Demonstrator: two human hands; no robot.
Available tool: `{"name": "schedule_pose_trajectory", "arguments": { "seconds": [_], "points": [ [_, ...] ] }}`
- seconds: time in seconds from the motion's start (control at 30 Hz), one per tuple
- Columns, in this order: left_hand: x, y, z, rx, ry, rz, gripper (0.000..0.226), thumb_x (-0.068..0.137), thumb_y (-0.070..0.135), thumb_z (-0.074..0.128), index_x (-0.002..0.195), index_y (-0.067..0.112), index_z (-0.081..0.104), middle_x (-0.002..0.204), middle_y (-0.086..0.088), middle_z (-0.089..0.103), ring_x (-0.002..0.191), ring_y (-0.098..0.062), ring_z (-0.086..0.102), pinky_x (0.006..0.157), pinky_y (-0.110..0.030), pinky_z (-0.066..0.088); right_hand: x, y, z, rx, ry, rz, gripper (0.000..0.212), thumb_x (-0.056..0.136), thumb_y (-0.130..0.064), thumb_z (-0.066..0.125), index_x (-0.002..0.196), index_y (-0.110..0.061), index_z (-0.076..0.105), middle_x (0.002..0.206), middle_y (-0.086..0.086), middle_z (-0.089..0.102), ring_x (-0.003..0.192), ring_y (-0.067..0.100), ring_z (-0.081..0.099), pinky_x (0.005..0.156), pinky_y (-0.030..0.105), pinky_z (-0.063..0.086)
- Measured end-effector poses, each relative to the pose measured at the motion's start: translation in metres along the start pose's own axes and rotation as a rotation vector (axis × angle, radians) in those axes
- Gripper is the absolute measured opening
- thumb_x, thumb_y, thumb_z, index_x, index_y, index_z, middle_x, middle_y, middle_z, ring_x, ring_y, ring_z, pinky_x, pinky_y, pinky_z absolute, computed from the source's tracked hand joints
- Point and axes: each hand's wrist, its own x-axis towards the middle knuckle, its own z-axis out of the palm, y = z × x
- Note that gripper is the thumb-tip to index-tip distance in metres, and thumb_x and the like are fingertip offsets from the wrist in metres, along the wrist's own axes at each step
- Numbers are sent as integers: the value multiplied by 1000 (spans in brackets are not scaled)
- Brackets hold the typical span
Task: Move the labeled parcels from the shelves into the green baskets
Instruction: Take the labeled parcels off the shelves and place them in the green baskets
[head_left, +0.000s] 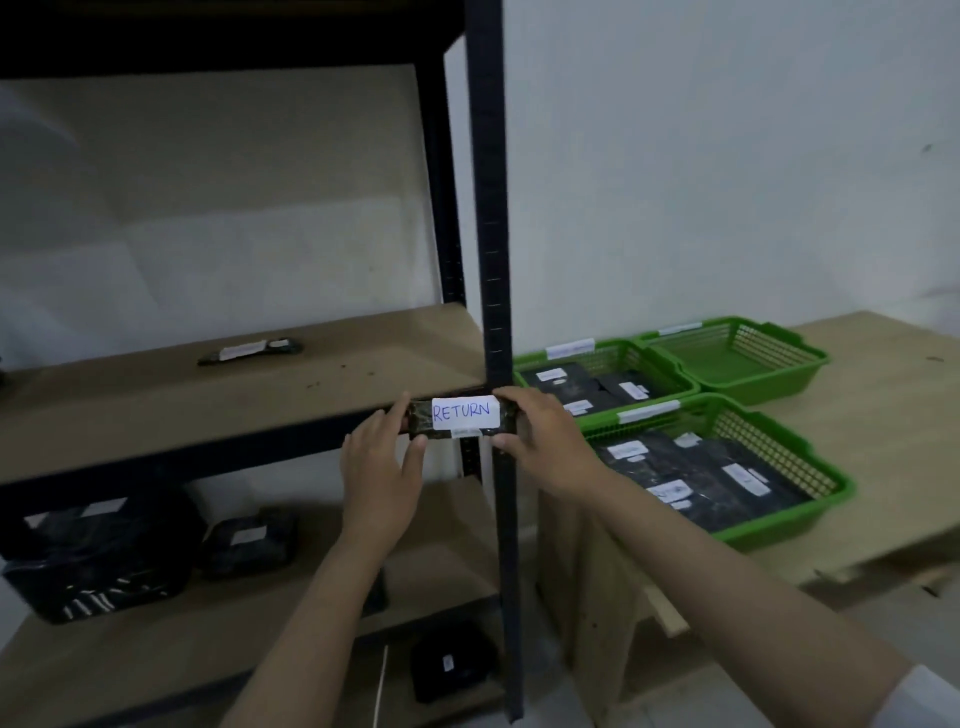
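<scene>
return parcel (461, 417) between both hands (382, 470)
</scene>
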Motion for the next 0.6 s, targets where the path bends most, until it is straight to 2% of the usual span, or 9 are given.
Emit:
{"name": "schedule_pose_trajectory", "arguments": {
  "seconds": [0.13, 0.33, 0.43, 0.5, 0.6],
  "points": [
    [-9, 48, 28, -78, -29, 40, 50, 93, 15, 51, 141, 14, 36, 139, -10, 46, 132, -26, 34, 111, -39, 26, -20, 32, -40, 6, 31, 40, 51, 86, -16, 62, 134, -13, 44, 132, 9, 51, 122, 27, 44, 104, 35, 34],
    [-3, 101, 71, -184, -85, 80, 51, 91, 16, 54, 140, 15, 38, 133, -6, 50, 127, -21, 36, 104, -28, 27, -32, 78, -84, 43, 93, 100, 48, 86, -12, 62, 131, -12, 45, 124, 11, 54, 115, 28, 47, 98, 39, 38],
    [5, 116, 90, -209, -119, 108, 52, 91, 17, 55, 140, 16, 37, 127, -3, 53, 124, -18, 38, 98, -21, 25, -30, 98, -99, 43, 105, 136, 48, 87, -12, 61, 132, -11, 45, 124, 11, 54, 115, 26, 47, 96, 34, 35],
    [14, 124, 103, -205, -137, 128, 52, 91, 19, 55, 140, 16, 36, 127, -3, 53, 123, -18, 38, 97, -20, 24, -26, 111, -107, 49, 115, 162, 48, 87, -12, 60, 132, -11, 44, 124, 10, 53, 115, 24, 47, 96, 33, 35],
    [30, 134, 125, -220, -151, 136, 52, 91, 20, 54, 140, 16, 37, 133, -4, 48, 127, -17, 36, 101, -21, 23, -16, 135, -120, 41, 138, 196, 47, 88, -14, 59, 133, -13, 43, 124, 8, 53, 116, 24, 46, 100, 37, 36]
  ]
}}
